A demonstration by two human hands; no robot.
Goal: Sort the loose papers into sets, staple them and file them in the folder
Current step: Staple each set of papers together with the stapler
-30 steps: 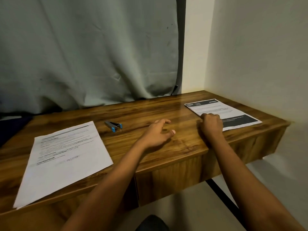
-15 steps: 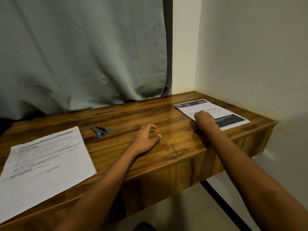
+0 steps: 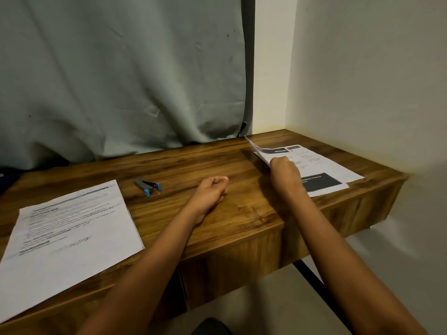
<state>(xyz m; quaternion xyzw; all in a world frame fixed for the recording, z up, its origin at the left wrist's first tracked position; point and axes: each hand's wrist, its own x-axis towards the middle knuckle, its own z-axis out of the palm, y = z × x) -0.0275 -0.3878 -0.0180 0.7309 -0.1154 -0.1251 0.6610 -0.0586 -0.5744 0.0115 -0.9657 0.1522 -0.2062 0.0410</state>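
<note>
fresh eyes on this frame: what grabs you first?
The right hand, at the far right of the desk, pinches the top sheet of the printed pile there, its left edge raised off the rest. The left hand rests loosely curled and empty mid-desk, with a small blue-tipped stapler just to its left. A second stack of papers lies flat at the near-left corner.

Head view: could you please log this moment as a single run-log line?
right hand pinches white black-banded top sheet, left edge raised | left hand rests loosely curled on brown wooden desk | grey-and-blue stapler lies untouched
</note>
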